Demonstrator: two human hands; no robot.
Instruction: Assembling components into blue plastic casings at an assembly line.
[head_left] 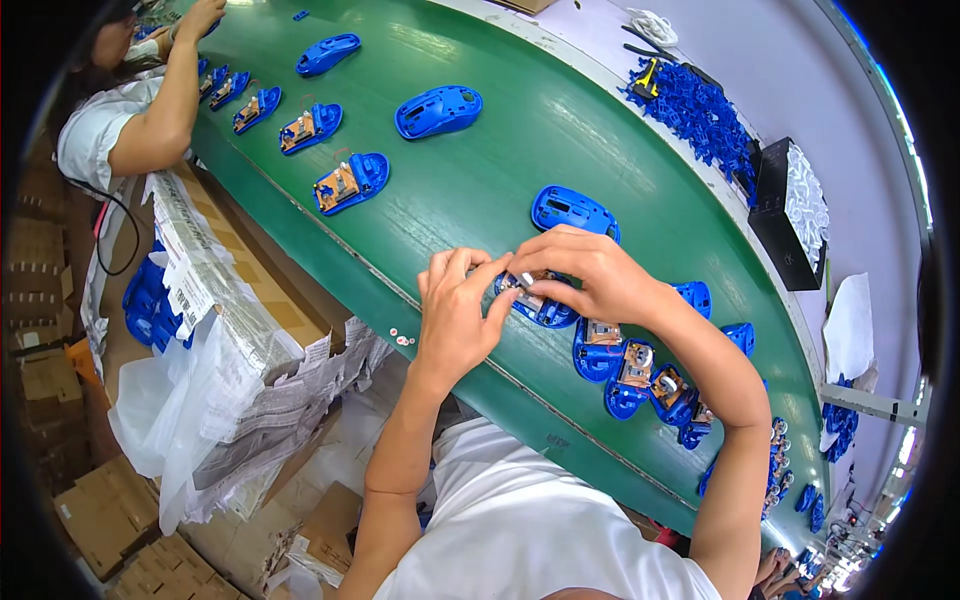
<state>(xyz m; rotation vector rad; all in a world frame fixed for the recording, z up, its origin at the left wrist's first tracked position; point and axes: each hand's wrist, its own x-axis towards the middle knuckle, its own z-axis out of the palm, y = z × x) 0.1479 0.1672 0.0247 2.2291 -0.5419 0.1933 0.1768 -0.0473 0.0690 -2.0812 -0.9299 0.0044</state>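
Note:
A blue computer mouse base [549,313] with a circuit board in it lies on the green bench top in front of me. My left hand [458,312] is closed at its left edge, thumb and fingertips gripping the rim. From the right, my right hand [592,277] reaches over the same base, pinching a small whitish part [525,281] between thumb and fingers. What kind of part it is stays partly hidden by the fingertips. Just beyond my right hand rests a blue mouse top shell [575,211].
Several mouse bases with boards [630,378] line up at my right; more, like this base [352,183], run up the left side. Small blue parts [690,115] and a black box of white pieces [790,210] stand along the far ledge. A co-worker's arm [165,125] works at upper left, near a wrapped carton [235,350].

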